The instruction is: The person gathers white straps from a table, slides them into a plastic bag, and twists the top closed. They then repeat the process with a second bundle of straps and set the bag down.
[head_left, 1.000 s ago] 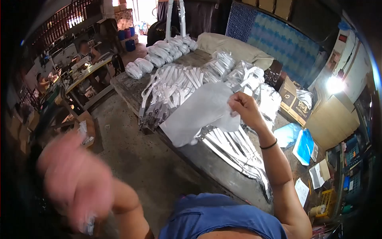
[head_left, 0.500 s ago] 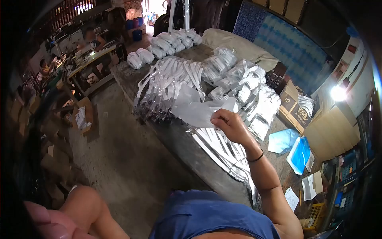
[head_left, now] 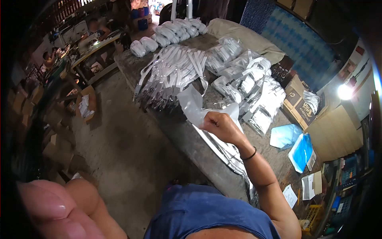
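My right hand [head_left: 221, 127], wearing a dark band at the wrist, is closed on the edge of a translucent plastic bag [head_left: 191, 104]. The bag spreads limply from the fingers toward the far left, above the table. Under and beside this hand lies a bundle of long white straps [head_left: 223, 150] in clear wrapping. Just beyond the bag is a large heap of white straps [head_left: 175, 73] with dark ends. My left hand is out of view.
Wrapped white packs [head_left: 169, 32] line the table's [head_left: 175, 133] far end; more packs [head_left: 264, 105] lie right of centre. Blue plastic packets [head_left: 300, 153] and an open carton [head_left: 298, 101] stand at the right. Two people sit at machines, far left.
My right hand has moved a little left and toward me, still gripping the plastic bag, whose shape has folded differently. The whole view has shifted slightly.
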### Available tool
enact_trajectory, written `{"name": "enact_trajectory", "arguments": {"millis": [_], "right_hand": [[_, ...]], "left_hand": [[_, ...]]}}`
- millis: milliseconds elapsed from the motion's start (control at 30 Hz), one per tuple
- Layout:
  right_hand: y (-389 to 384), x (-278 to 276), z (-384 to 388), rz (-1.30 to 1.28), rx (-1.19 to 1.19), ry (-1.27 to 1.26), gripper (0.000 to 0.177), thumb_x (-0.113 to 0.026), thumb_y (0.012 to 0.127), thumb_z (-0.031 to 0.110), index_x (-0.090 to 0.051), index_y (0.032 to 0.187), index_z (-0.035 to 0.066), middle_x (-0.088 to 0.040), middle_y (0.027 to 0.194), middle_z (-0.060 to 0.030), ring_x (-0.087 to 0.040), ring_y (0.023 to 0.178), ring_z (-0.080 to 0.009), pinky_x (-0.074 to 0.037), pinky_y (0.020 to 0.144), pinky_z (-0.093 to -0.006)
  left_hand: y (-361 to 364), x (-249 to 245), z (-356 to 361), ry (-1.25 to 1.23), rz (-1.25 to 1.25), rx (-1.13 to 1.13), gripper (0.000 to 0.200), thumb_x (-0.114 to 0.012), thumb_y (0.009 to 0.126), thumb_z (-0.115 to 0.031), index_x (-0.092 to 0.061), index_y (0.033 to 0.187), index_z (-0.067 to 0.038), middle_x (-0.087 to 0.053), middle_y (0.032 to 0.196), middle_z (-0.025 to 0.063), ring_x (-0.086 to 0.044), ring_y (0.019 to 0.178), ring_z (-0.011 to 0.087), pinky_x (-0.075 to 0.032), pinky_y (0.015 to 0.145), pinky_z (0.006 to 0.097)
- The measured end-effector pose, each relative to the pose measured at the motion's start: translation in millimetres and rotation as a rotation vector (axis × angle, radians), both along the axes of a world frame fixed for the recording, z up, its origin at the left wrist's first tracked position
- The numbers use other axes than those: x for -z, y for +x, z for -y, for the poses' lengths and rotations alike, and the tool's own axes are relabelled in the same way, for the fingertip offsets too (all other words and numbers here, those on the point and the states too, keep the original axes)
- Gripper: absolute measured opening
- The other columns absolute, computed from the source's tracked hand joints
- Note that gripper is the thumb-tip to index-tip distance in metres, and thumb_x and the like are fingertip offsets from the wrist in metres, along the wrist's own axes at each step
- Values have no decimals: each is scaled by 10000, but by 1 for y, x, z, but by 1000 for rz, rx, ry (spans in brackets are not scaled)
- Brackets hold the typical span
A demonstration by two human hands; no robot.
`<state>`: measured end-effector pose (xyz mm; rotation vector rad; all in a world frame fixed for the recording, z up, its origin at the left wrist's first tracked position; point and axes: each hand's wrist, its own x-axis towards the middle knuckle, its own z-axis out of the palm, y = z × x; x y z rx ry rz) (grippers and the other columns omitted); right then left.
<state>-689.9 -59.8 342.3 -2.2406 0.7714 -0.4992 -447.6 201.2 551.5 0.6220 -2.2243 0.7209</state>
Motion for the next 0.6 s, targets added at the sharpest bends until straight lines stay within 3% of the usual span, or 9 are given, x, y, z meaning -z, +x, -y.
{"name": "enact_trajectory", "arguments": {"millis": [133,200,267,333,467,533,600], "right_hand": [[-1,11,0,89,6,-4,148,-575,872,141,-590,860,-6,-576,758,-157,-577,713,-292,-445,659,-364],[-2,18,-2,101,31,56,144,-588,868,137,-595,869,-6,-581,754,-145,-581,712,-266,-445,659,-353],[-2,24,-3,94,72,98,141,-626,871,150,-604,856,11,-561,676,-13,-501,629,-78,-408,569,-266],[-1,35,-2,159,76,144,153,-636,866,145,-592,825,5,-550,664,3,-488,624,-63,-390,554,-246],[1,34,-1,48,119,110,204,-645,863,170,-554,759,18,-507,627,23,-454,601,-53,-369,544,-232],[3,41,1,91,223,149,206,-661,847,186,-585,771,10,-564,666,-38,-514,628,-117,-419,587,-289],[10,46,3,425,130,439,147,-611,887,149,-535,856,27,-554,715,-6,-545,675,-94,-437,605,-247]], "left_hand": [[17,0,-2,-39,-86,45,177,-477,892,-323,-500,931,-152,-470,863,36,-487,811,167,-440,682,331],[26,-3,-8,-61,-125,70,171,-481,888,-313,-503,904,-144,-476,849,39,-491,797,165,-440,673,327],[33,-3,-14,-67,-152,87,168,-485,884,-303,-505,877,-137,-482,835,41,-494,782,163,-440,664,323],[36,-2,-21,-67,-172,95,168,-489,880,-293,-508,849,-129,-487,821,43,-498,768,161,-441,655,319],[44,1,-32,-72,-226,129,178,-497,872,-274,-513,795,-114,-499,794,48,-506,739,157,-441,637,311],[51,7,-32,-77,-295,168,188,-501,868,-264,-516,767,-106,-505,780,50,-509,724,155,-441,628,306],[57,25,-21,-47,-434,181,199,-505,864,-254,-519,740,-99,-511,766,53,-513,710,153,-441,619,302]]}}
